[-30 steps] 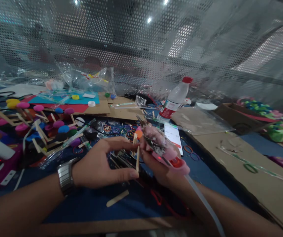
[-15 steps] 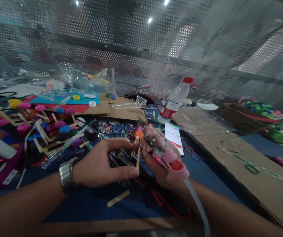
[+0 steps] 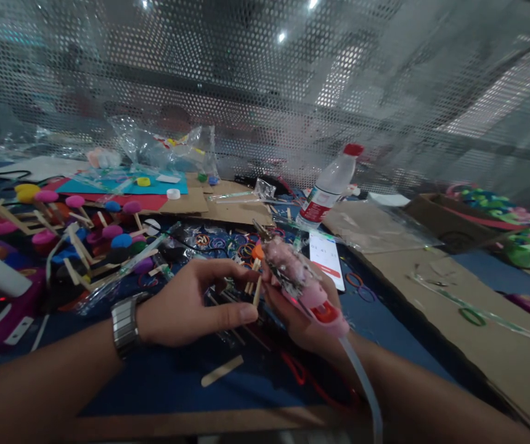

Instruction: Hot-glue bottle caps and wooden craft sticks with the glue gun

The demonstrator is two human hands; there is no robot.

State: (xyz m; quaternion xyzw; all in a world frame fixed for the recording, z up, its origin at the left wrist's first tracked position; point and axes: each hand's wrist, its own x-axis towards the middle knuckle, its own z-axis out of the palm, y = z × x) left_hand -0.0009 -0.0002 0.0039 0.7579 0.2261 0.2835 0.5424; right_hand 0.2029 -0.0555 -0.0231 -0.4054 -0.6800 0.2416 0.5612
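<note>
My right hand point(image 3: 302, 314) is wrapped round a pink glue gun point(image 3: 299, 280) whose metal tip points up and left; a pale glue stick or cord point(image 3: 362, 388) trails from its back end. My left hand point(image 3: 191, 302), with a metal watch point(image 3: 124, 324) on the wrist, pinches a small assembly of wooden craft sticks point(image 3: 256, 287) with an orange cap point(image 3: 258, 251) on top, right beside the gun. Both hands hover just above the blue table cover point(image 3: 163, 382).
A loose craft stick point(image 3: 221, 371) lies below my hands. Several stick-and-cap pieces point(image 3: 75, 231) crowd the left. A water bottle point(image 3: 327, 185), a phone point(image 3: 325, 256), rubber bands point(image 3: 219, 242), plastic bags point(image 3: 163, 151) and cardboard sheets point(image 3: 477, 320) surround me. A perforated metal screen point(image 3: 265, 80) stands behind.
Both hands have shifted slightly up and away together. The glue gun's rear end has dropped a little and the stick assembly sits closer to its tip.
</note>
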